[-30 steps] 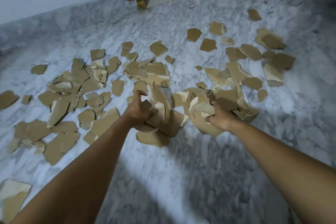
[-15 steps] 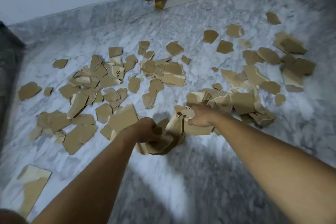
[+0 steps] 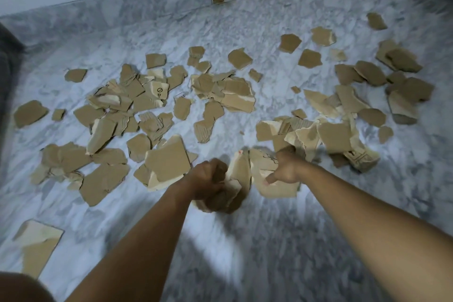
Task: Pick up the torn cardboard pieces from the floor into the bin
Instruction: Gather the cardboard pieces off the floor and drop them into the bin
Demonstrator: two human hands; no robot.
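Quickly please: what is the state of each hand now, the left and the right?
Left hand: closed, gripping a crumpled cardboard bundle.
Right hand: closed, gripping several larger cardboard pieces.

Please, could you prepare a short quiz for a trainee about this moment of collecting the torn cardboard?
1. True or false: a bin shows in the head view.
2. The left hand grips: A) a cardboard bundle; B) nothing; C) a broom.
3. Fill in: the right hand grips cardboard pieces, while many more lie scattered on the marble ____.
Key: 1 false; 2 A; 3 floor.
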